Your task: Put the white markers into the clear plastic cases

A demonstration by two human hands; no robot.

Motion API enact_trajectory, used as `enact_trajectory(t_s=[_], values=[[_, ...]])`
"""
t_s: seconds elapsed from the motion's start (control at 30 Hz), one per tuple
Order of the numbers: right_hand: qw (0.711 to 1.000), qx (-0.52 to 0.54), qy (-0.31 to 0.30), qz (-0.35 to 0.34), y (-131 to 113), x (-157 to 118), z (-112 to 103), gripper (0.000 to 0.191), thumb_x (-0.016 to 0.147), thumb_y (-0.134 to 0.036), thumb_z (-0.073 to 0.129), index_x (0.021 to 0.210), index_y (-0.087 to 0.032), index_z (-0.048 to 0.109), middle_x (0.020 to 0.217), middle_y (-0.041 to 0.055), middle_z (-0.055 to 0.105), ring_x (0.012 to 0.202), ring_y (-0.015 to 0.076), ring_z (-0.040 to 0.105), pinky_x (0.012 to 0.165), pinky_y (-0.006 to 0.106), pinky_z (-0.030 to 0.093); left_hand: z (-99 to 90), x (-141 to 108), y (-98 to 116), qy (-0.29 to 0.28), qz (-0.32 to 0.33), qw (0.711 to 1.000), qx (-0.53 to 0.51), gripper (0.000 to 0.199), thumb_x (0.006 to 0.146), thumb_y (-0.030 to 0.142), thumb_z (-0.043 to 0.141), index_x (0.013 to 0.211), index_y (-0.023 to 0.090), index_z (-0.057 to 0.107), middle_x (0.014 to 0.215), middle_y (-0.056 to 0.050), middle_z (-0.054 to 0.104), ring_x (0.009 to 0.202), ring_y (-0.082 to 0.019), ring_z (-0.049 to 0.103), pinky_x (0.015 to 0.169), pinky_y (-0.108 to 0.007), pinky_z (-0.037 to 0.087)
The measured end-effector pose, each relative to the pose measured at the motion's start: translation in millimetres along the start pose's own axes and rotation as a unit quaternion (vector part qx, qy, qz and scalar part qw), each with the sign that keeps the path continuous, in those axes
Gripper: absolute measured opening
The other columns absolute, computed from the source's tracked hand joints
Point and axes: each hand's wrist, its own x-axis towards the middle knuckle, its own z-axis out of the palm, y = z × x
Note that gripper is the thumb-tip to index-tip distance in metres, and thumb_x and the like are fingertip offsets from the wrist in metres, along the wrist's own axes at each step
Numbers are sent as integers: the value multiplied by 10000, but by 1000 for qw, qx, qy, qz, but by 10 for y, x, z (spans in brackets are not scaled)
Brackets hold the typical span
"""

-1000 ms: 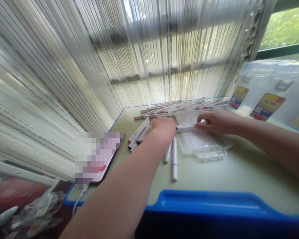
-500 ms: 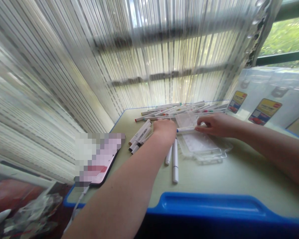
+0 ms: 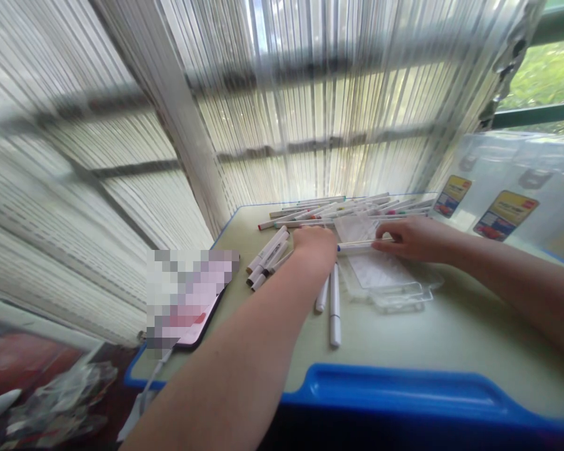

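My right hand (image 3: 407,238) is closed, thumb and fingertips pinching a white marker (image 3: 357,246) with a blue end. This marker lies level over a clear plastic case (image 3: 378,270). My left hand (image 3: 316,243) is just left of the case, its back toward me and its fingers curled down; whatever they may grip is hidden. Below that hand, two white markers (image 3: 335,313) lie side by side on the table. Several more white markers (image 3: 267,254) form a bundle to its left. Behind both hands spreads a loose pile of thin white markers with coloured ends (image 3: 305,222).
A phone (image 3: 202,300), partly pixelated, lies at the table's left edge with a white cable. Large clear boxes (image 3: 512,181) with labels stand at the right. A blue ledge (image 3: 399,388) runs along the front edge. A striped curtain (image 3: 282,113) hangs behind.
The view has swung slightly left, so everything sits a little further right. Both hands keep nearly the same pose, and the right one still pinches the blue-ended marker.
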Motion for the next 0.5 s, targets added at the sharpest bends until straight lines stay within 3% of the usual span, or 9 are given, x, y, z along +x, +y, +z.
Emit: enact_trajectory(t_s=[0.5], values=[[1000, -2, 8, -5, -21, -11, -29, 442, 818, -602, 396, 863, -235, 637, 613, 19, 599, 532, 144, 502, 499, 249, 282, -30, -23, 12, -16, -1, 1000, 0, 388, 878, 115, 369, 1192, 133, 596, 1231, -176, 593, 1139, -253, 555, 864, -356, 493]])
